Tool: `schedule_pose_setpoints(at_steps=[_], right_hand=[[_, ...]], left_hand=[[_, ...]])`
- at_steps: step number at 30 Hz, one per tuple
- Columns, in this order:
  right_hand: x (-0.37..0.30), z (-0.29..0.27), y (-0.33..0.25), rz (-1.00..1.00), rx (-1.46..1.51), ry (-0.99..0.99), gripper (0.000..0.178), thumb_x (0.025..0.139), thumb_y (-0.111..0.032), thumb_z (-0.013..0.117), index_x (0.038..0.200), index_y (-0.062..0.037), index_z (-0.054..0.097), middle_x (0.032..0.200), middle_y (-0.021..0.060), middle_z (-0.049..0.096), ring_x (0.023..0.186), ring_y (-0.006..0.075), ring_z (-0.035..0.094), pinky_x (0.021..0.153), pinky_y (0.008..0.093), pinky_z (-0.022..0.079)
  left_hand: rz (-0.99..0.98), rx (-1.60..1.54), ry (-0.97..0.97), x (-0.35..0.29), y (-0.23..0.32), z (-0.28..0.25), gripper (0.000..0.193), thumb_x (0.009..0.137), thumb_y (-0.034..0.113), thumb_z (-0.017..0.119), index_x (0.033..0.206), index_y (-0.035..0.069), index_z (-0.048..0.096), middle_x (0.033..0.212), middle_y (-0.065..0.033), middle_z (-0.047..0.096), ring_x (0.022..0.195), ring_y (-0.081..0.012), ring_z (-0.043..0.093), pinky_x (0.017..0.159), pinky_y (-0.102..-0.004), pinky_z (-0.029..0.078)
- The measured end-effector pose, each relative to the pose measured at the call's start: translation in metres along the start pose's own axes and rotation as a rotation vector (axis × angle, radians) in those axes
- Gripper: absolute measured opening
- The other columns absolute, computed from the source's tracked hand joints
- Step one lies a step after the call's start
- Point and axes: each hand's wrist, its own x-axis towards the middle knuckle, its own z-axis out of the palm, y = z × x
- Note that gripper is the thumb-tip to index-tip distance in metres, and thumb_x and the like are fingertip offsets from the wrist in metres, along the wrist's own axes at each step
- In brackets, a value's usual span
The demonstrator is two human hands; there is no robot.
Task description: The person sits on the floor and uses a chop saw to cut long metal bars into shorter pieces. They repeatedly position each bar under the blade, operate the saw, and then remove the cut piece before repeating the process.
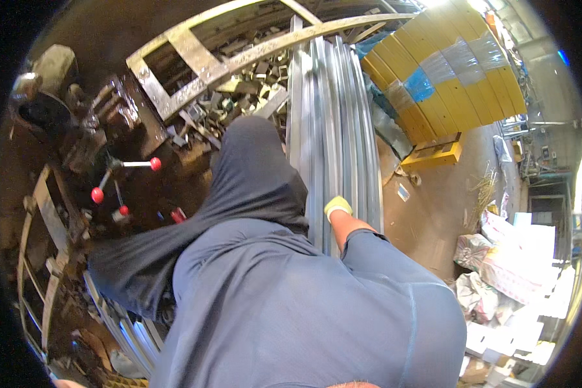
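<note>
My right hand [337, 205], in a pale yellow glove, rests on a bundle of long grey metal channels [333, 142]. Its fingers are foreshortened and do not show apart, so their grip cannot be made out. The channels run away from me, side by side, past my dark-trousered knee. My blue shirt covers much of the lower picture. My left hand does not show; only a sliver of skin sits at the lower left rim.
A machine handle with red knobs [154, 163] stands at left. Beyond are a rusty metal frame [191, 55] and a heap of metal offcuts [252, 84]. Yellow stacked panels [452, 71] stand at far right. White bags [514, 258] lie at right; more channels [132, 333] lie lower left.
</note>
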Motion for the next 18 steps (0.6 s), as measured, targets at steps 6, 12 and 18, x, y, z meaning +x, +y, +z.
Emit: schedule_pose_setpoints(at_steps=[6,12,18], right_hand=[[0.001,-0.002,0.011,-0.069,-0.013,-0.02,0.046,0.096,-0.029,0.071,0.136,-0.0084,0.082,0.147,0.0242,0.074,0.141,0.0439,0.069,0.115,0.052,0.058],[-0.002,-0.015,0.012,-0.096,-0.019,-0.019,0.053,0.095,-0.033,0.07,0.14,-0.0049,0.078,0.149,0.0267,0.072,0.142,0.0449,0.068,0.117,0.052,0.056],[0.027,0.011,0.029,-0.211,-0.004,0.072,0.044,0.097,-0.028,0.067,0.127,-0.0019,0.084,0.141,0.0274,0.075,0.135,0.0451,0.072,0.114,0.0509,0.057]], left_hand=[[-0.01,0.025,-0.025,-0.004,0.001,-0.005,0.034,0.116,0.017,0.069,0.147,0.002,0.072,0.14,-0.0072,0.077,0.122,-0.0172,0.073,0.108,-0.0325,0.057],[-0.025,0.028,-0.021,-0.012,0.001,-0.012,0.034,0.116,0.017,0.069,0.147,0.002,0.072,0.14,-0.0075,0.077,0.122,-0.0175,0.073,0.108,-0.0327,0.057],[-0.044,-0.019,0.023,-0.036,0.018,-0.008,0.034,0.116,0.018,0.069,0.146,0.002,0.072,0.14,-0.0079,0.077,0.121,-0.0178,0.073,0.108,-0.0329,0.057]])
